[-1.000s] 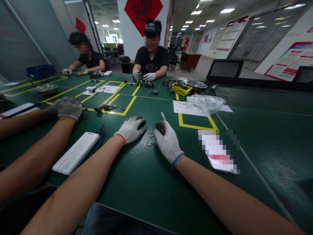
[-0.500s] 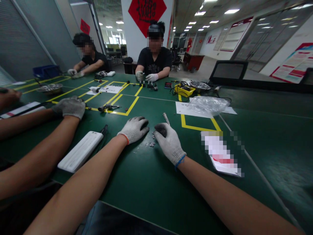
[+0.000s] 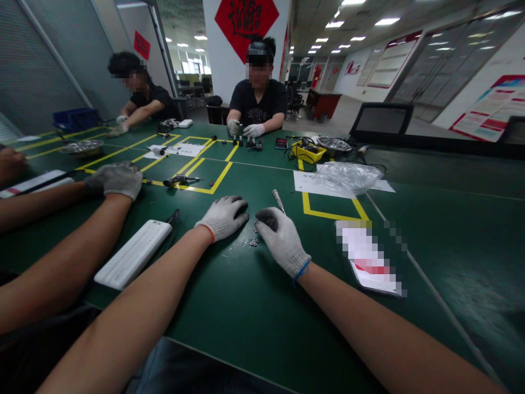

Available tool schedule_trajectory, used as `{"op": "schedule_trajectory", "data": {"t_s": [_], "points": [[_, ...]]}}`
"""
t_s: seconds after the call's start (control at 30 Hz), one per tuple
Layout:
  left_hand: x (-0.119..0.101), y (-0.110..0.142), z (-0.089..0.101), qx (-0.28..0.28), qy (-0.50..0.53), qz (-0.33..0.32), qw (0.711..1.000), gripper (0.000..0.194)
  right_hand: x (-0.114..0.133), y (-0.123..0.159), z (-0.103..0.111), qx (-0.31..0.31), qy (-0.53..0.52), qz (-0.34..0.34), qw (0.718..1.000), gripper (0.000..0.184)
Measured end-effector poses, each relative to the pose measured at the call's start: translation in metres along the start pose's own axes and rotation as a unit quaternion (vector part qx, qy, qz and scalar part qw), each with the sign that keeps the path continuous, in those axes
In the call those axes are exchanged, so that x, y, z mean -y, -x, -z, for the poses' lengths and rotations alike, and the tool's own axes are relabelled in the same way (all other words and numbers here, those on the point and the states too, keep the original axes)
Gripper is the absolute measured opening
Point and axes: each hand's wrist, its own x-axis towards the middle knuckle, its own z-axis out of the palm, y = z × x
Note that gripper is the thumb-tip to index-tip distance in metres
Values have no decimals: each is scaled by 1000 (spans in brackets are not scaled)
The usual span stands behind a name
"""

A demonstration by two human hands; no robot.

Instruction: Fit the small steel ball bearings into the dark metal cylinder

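Green tabletop [image 3: 246, 317] — yellow tape lines [image 3: 332, 215], small metal rings [image 3: 254, 242], long white block [image 3: 133, 254], white paper [image 3: 305, 183], blue bin [image 3: 76, 119]

Ceiling lights [image 3: 387, 22] above a grey floor [image 3: 345, 111]

At least 4 metal rings [image 3: 254, 242] show. There are 2 metal bowls [image 3: 336, 144], 1 plastic bag [image 3: 349, 176] and 1 blue bin [image 3: 75, 119].

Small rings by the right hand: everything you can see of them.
The small rings look metallic and silvery, with dark centres. A tight cluster lies on the green table, in the gap between the gloved left hand and right hand. At least one more sits close beside the right hand, partly hidden; contact there is unclear.
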Motion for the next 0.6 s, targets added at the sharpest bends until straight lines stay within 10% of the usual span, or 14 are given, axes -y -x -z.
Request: {"op": "schedule_trajectory", "data": {"t_s": [0.2, 0.37, 0.6], "points": [[8, -5, 4, -60, 13, 144, 988, 39, -1, 0, 0, -6, 14, -11, 1000, 19], [28, -11, 10, -162, 45, 378, 910, 39, -1, 1, -1, -12, 17, -2, 1000, 17], [45, -26, 12, -190, 39, 485, 853, 53, 0, 1, 0, -8, 16, -13, 1000, 19]]}}
